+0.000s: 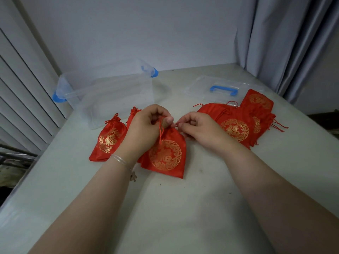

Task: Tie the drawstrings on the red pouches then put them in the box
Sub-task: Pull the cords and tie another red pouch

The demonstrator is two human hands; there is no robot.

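Observation:
A red pouch (166,156) with a gold round emblem lies on the table in front of me. My left hand (146,129) pinches its gathered neck and a red drawstring loop (161,128). My right hand (198,128) pinches the other drawstring end just right of the neck. A tied red pouch (108,139) lies to the left, and another tied pouch (133,114) shows partly behind my left hand. A pile of flat red pouches (238,123) lies to the right. The clear plastic box (110,94) with blue latches stands open behind the pouches.
The box's clear lid (222,88) with a blue handle lies at the back right on the white table (174,208). A grey curtain (289,43) hangs at the right, slatted panels at the left. The table's left edge drops off near a metal frame.

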